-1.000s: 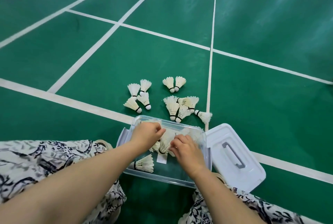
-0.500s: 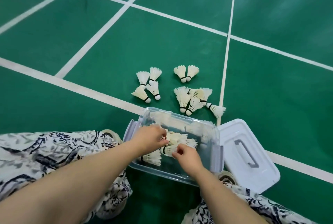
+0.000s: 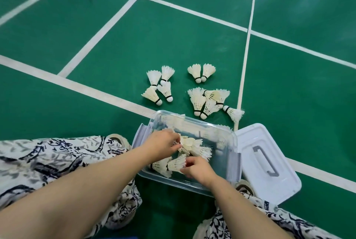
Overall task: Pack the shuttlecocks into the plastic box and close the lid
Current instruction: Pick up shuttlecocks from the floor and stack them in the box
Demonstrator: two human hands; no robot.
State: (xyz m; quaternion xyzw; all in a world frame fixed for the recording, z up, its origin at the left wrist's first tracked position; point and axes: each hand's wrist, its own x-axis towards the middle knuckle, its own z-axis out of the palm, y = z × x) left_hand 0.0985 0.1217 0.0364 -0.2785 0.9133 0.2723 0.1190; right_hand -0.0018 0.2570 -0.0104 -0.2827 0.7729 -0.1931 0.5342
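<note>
Both bare forearms reached forward and downward, converging. The left hand (image 3: 163,143), knuckles up and fingers curled, pinched a shuttlecock (image 3: 187,142) at its feathers. The right hand (image 3: 199,169), just beside it and nearer the body, gripped a second shuttlecock (image 3: 176,163) by the skirt between thumb and fingertips.

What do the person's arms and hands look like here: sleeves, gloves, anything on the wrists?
Left hand and right hand are ungloved, with the forearms bare to the frame edge and no sleeves in view. Neither wrist shows a watch or band. Rings: too small to tell. Clothing in view: white fabric with a dark leafy print over the legs.
</note>
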